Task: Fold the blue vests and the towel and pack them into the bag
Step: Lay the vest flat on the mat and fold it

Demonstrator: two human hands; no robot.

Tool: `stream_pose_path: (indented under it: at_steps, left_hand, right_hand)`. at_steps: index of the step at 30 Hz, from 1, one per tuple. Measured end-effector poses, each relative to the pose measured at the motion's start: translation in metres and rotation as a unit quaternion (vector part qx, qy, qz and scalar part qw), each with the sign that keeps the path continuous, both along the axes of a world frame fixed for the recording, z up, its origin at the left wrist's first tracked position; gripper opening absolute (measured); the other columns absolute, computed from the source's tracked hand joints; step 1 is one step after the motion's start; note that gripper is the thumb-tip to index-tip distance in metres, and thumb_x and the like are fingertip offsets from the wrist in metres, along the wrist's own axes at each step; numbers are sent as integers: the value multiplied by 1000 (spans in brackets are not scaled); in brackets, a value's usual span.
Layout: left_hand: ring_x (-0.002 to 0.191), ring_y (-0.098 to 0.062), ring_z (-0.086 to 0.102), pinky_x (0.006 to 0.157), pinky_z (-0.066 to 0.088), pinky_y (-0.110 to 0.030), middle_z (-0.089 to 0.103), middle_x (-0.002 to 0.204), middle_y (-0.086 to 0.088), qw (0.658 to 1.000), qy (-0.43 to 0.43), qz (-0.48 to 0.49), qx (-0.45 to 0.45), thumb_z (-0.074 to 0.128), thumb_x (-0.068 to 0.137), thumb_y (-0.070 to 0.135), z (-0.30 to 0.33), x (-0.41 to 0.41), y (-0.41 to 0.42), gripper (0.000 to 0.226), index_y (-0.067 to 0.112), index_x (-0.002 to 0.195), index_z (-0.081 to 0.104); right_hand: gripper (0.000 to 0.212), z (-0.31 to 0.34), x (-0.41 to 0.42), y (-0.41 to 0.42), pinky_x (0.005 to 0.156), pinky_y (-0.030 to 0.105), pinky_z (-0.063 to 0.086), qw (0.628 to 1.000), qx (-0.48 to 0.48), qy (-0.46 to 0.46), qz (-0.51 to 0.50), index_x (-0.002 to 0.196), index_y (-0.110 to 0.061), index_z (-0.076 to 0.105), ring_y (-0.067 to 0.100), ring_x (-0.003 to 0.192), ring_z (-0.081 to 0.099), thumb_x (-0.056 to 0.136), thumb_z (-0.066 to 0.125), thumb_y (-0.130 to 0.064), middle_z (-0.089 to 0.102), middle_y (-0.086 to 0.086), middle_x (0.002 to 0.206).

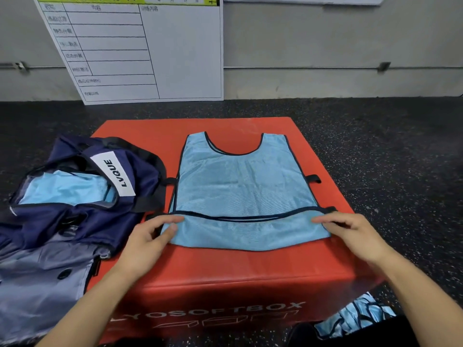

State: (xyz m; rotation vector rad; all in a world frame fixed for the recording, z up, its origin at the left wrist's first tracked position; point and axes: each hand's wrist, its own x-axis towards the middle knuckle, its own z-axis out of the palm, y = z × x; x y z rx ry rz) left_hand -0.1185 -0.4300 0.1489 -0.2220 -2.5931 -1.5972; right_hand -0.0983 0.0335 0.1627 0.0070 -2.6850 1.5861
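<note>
The vest (pixel 240 186) lies flat on the red box (pixel 225 269), near its front edge. The left hand (pixel 147 242) and right hand (pixel 355 234) pinch the folded hem at its two corners.

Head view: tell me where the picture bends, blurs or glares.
Head view: wide-angle bending bows the wall rail and tilts the whiteboard; soft blur on the right hand and the box lettering; light even, no hard glare; the vest reads sharp.
</note>
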Motion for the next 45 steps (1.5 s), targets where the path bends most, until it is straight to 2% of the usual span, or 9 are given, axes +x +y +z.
stream_pose_path:
  at_steps: [4, 8, 14, 19, 22, 27, 32, 38, 45]
  left_hand:
    - [99, -9, 70, 89, 46, -12, 77, 97, 7, 995, -62, -72, -19, 69, 94, 14, -4, -1, 2, 10, 16, 91, 79]
    - [99, -6, 70, 91, 46, -11, 78, 99, 6, 995, -47, -90, -6, 70, 92, 15, 5, -5, 1, 11, 16, 91, 81]
    - [92, -6, 63, 85, 43, -17, 69, 88, 18, 983, -28, -126, -134, 69, 94, 27, -3, -5, -1, 19, 43, 89, 79]
    - [81, 17, 63, 78, 41, 0, 75, 87, 23, 998, -34, -47, -2, 64, 97, 11, 3, -11, -2, 22, 27, 99, 80]
    - [115, 6, 62, 102, 41, -14, 73, 113, 21, 997, -63, -52, 6, 69, 95, 10, -5, -11, -8, 25, 28, 109, 78]
    - [125, 3, 57, 101, 37, -5, 69, 124, 20, 994, -78, -70, -11, 72, 93, 9, -10, -12, -19, 34, 28, 121, 73]
    - [127, 7, 54, 102, 36, -4, 66, 128, 23, 989, -103, -99, -34, 71, 93, 7, -8, -1, -23, 39, 27, 126, 70]
    - [128, 11, 50, 105, 33, -7, 64, 130, 27, 985, -122, -111, -52, 70, 94, 8, -7, 26, -28, 40, 32, 127, 70]
    - [115, 17, 55, 102, 34, -5, 66, 117, 37, 982, -116, -126, -86, 72, 93, 8, -2, 55, -33, 42, 39, 122, 70]
  right_hand:
    - [31, -3, 1, -1, 95, 10, 44, 992, 43, -101, 59, 96, -29, 84, 2, 109, 68, 91, 71, -1, 77, -16, 105]
    - [30, 5, -5, 1, 90, 3, 41, 999, 33, -25, 1, 99, -25, 82, -7, 103, 66, 90, 72, 2, 77, -19, 105]
    - [31, 8, -8, -1, 86, 1, 39, 993, 37, -89, 73, 100, -24, 83, -10, 106, 64, 91, 69, 3, 76, -20, 108]
    - [35, 10, -11, -1, 87, 7, 43, 997, -8, -67, 40, 105, -24, 82, -1, 109, 65, 91, 69, 4, 75, -17, 114]
    - [49, 11, -6, 0, 105, 15, 35, 989, 11, -114, 94, 119, -39, 74, -11, 122, 55, 87, 77, -3, 65, -27, 129]
    - [64, 11, -2, 6, 106, 10, 34, 985, 1, -142, 94, 127, -41, 69, -15, 127, 49, 85, 74, 6, 62, -27, 134]
    - [66, 6, 12, 18, 119, 30, 32, 982, -17, -164, 94, 129, -44, 68, -6, 133, 49, 84, 76, 4, 61, -25, 138]
    - [63, 2, 37, 21, 97, 9, 44, 975, -47, -192, 96, 127, -34, 72, -4, 126, 57, 82, 76, 10, 65, -16, 136]
    - [61, 10, 67, 21, 94, 11, 46, 969, -29, -220, 111, 125, -40, 72, -3, 127, 56, 84, 78, 5, 64, -22, 135]
